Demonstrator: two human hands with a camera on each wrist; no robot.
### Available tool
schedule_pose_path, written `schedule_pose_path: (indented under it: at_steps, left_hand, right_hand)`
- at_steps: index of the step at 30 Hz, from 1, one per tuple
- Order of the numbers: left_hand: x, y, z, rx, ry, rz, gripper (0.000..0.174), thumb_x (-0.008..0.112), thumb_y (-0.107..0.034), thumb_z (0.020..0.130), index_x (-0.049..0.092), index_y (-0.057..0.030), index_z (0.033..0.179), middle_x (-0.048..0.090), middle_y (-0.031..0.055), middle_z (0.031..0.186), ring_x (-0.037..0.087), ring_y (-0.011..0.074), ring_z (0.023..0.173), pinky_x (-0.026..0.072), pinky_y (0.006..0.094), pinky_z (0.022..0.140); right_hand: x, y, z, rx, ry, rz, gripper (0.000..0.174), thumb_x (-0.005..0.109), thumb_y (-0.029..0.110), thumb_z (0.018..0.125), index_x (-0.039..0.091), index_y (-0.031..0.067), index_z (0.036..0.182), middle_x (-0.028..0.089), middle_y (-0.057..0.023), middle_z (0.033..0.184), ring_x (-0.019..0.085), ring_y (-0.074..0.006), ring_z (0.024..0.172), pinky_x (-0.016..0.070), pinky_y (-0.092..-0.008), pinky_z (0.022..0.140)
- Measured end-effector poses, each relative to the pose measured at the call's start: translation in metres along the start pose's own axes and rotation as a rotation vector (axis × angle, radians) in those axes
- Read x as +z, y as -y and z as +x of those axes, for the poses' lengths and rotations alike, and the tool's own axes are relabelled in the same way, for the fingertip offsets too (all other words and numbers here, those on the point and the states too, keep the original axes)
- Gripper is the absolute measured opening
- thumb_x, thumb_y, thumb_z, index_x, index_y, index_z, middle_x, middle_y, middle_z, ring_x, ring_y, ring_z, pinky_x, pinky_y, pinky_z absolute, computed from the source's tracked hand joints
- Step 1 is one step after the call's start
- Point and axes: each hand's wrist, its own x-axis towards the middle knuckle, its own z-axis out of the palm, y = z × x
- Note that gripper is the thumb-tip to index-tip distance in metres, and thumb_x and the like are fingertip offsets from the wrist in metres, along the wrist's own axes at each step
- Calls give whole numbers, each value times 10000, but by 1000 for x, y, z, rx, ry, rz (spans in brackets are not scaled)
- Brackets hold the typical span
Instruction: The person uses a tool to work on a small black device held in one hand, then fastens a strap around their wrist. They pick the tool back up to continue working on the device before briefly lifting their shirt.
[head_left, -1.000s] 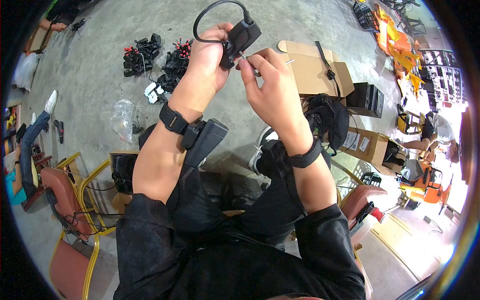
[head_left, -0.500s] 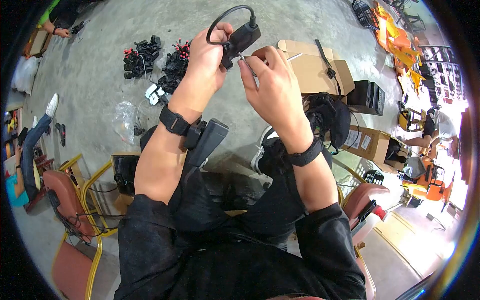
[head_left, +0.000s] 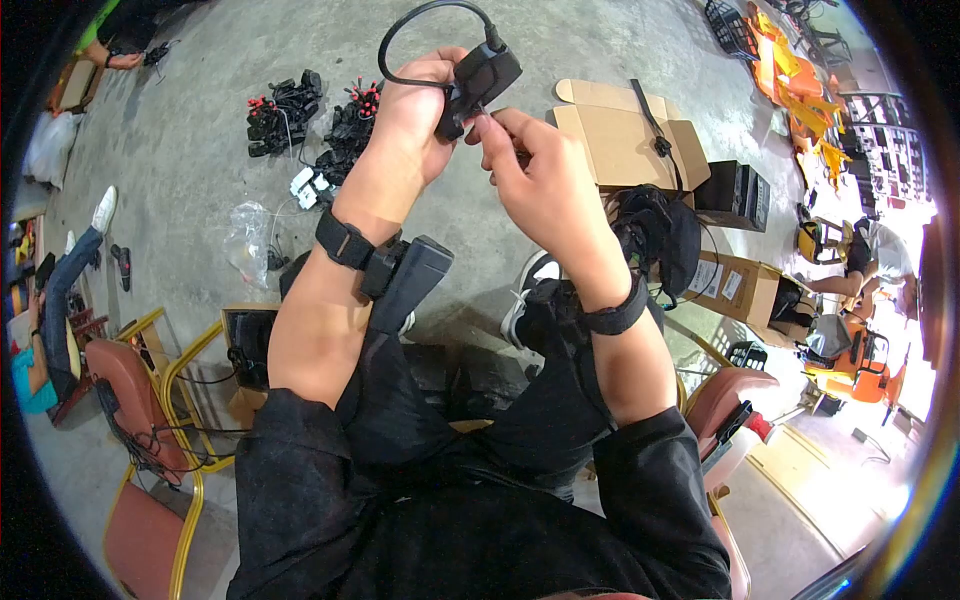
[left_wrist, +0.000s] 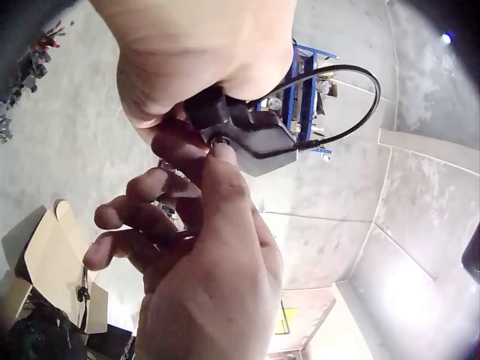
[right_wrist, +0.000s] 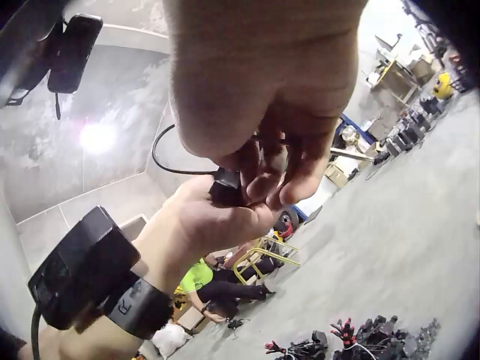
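Observation:
My left hand grips a black boxy device from which a looped black cable runs. Beside it, my right hand has its thumb and index finger right at the device's lower edge. In the left wrist view, that thumb tip presses at a small round screw head on the black casing. A thin metal rod, apparently a hex key, sticks out past the curled fingers of my right hand in the right wrist view; most of it is hidden in the palm.
Heaps of black devices with red parts lie on the concrete floor, near a clear plastic bag. An open cardboard box, a black backpack and red-seated chairs stand around. Other people are at both sides.
The metal rod reached from my right hand to the device before; now my thumb and index finger are at that spot. The device shifted slightly right, then back left.

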Motion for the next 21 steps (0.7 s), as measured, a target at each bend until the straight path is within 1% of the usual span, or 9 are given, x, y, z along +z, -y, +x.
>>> schedule_pose_path:
  at_steps: [2,4,6,8,9,11,15,20,21]
  left_hand:
    - [1,0,0,13,15,-15,200,449,-67,836,599,-27,962,602,53,794,544,157,609,415,328,491]
    - [5,-2,0,-53,-61,-91,204,452,-64,830,602,-24,961,606,61,792,544,160,611,423,303,507]
    - [4,-6,-3,-65,-21,-126,205,456,-65,825,602,-20,963,607,68,789,551,165,618,428,292,514]
    - [-1,-8,-3,-77,20,-161,207,460,-66,821,601,-16,964,608,75,786,558,171,624,433,281,520]
    - [-4,-9,-2,-89,67,-157,208,458,-68,819,599,-10,961,607,83,779,566,178,627,443,281,523]
    - [-6,-8,-1,-102,114,-154,210,456,-70,817,596,-5,959,606,91,771,574,186,630,453,281,526]
    - [-5,-8,-2,-80,112,-109,205,441,-77,821,583,5,944,599,117,745,581,203,608,480,288,523]
    - [-1,-9,-5,-68,116,-118,197,428,-115,849,573,2,912,601,142,742,575,205,579,482,275,503]
    - [4,-12,-9,-76,43,-118,208,422,-137,866,575,0,897,603,148,745,572,204,576,480,273,502]
  right_hand:
    - [-2,3,1,208,94,194,240,520,191,942,628,-15,881,622,-170,695,624,-304,611,483,-369,606]
    - [-4,6,2,245,120,273,258,499,199,954,614,-16,868,613,-148,674,618,-265,599,482,-357,606]
    - [-3,6,2,282,145,355,277,477,206,966,599,-16,855,604,-126,653,612,-226,586,480,-345,606]
    - [-1,5,1,247,159,391,297,447,229,985,575,-8,862,582,-73,638,574,-152,549,466,-313,524]
    - [-3,8,2,248,159,392,297,447,229,985,575,-8,862,582,-73,638,574,-152,549,466,-313,524]
    - [-7,15,2,384,237,531,297,421,250,999,561,16,882,550,-41,639,542,-110,522,433,-273,437]
    - [-6,13,2,351,258,569,317,361,264,1024,527,20,911,514,-28,648,493,-89,478,389,-231,381]
    - [-7,11,2,350,319,615,301,358,260,1027,529,22,958,522,-29,671,510,-97,527,414,-234,439]
    - [-5,11,1,350,319,615,301,358,260,1027,529,22,958,522,-29,671,510,-97,527,414,-234,439]
